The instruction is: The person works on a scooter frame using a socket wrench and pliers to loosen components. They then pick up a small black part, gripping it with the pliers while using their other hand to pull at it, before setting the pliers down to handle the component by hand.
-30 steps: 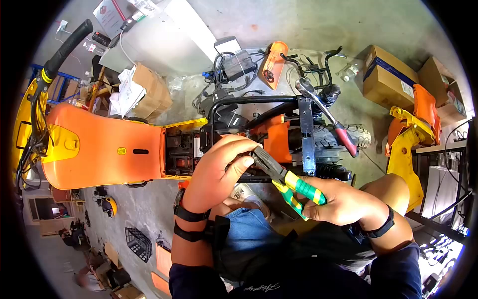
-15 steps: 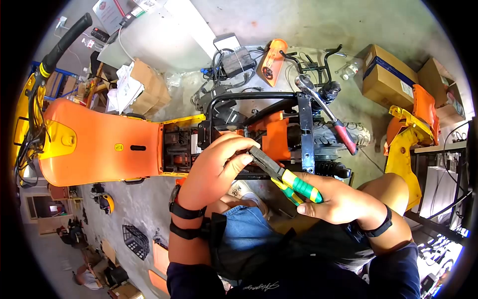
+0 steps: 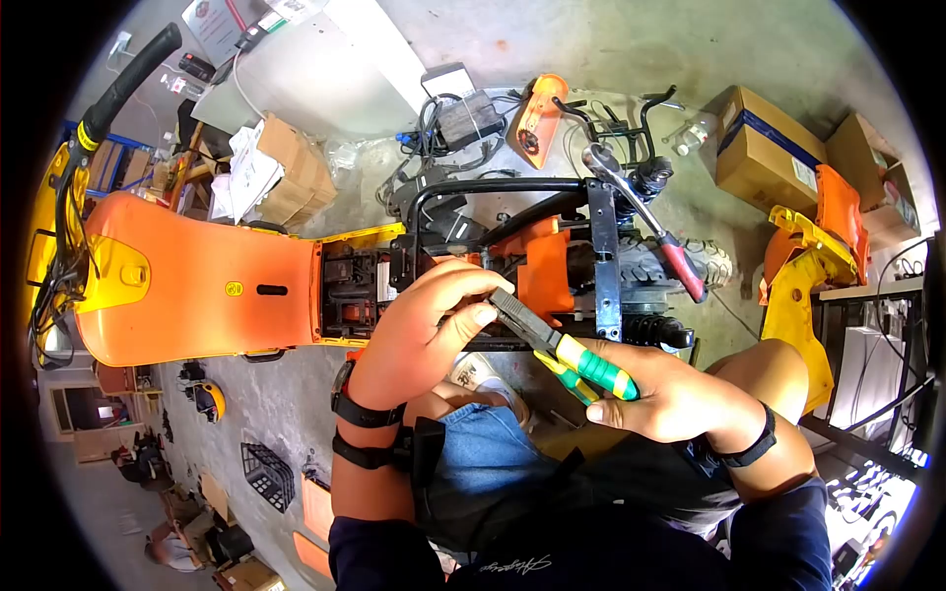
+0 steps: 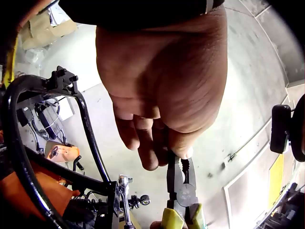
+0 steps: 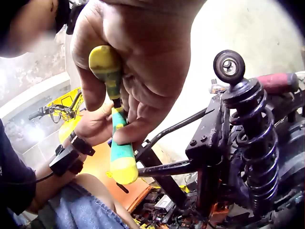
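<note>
A pair of combination pliers with green and yellow handles is held between both hands over the person's lap, beside the frame of an orange vehicle. My right hand grips the handles, its palm and fingers wrapped about them; in the right wrist view both handles stand apart. At the nose of the pliers, thumb and forefinger of my left hand pinch the tip. The left wrist view shows the pliers' jaws slightly parted, with the left thumb at their end; anything small between the fingertips is hidden.
Behind the hands lies the black tubular frame with an orange seat to its left. A red-handled ratchet rests on the crossbar. Cardboard boxes and yellow body panels stand at right.
Over the last second the pliers' handles have come closer together and the right thumb lies further over the lower one. The left hand keeps its pinch at the tip; the view has shifted slightly.
</note>
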A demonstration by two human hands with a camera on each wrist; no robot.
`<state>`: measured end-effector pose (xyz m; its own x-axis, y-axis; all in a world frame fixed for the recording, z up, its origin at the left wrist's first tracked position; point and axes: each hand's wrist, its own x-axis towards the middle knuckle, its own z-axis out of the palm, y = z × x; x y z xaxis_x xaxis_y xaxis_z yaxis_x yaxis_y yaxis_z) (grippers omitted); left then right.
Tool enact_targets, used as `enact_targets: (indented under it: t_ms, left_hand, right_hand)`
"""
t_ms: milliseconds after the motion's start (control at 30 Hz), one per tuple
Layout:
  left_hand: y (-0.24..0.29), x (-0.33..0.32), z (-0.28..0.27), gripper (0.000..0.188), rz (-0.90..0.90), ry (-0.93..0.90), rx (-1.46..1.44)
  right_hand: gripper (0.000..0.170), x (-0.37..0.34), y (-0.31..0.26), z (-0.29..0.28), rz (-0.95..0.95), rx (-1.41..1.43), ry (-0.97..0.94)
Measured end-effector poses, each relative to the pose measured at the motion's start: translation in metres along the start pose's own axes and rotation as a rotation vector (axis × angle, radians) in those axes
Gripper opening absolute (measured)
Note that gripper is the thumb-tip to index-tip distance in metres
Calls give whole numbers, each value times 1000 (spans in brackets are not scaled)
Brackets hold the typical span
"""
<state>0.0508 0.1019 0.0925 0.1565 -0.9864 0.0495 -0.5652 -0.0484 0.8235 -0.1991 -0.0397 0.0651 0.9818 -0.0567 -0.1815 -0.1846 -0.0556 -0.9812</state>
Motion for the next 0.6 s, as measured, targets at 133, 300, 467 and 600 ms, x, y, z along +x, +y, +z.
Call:
enact_targets:
  t_ms: [133, 300, 467, 600]
  left_hand:
    - [2, 2, -1, 23, 13, -13, -4]
    - [1, 1, 0, 22, 24, -10, 1]
    - [2, 1, -1, 21, 3, -19, 9]
    - [1, 0, -2, 21, -3, -29, 10]
  right_hand:
    - [64, -1, -2, -2, -1, 7, -10]
    - [64, -2, -3, -2, 15, 34, -27]
    - [63, -2, -3, -2, 13, 35, -35]
    - [63, -1, -6, -3, 34, 29, -41]
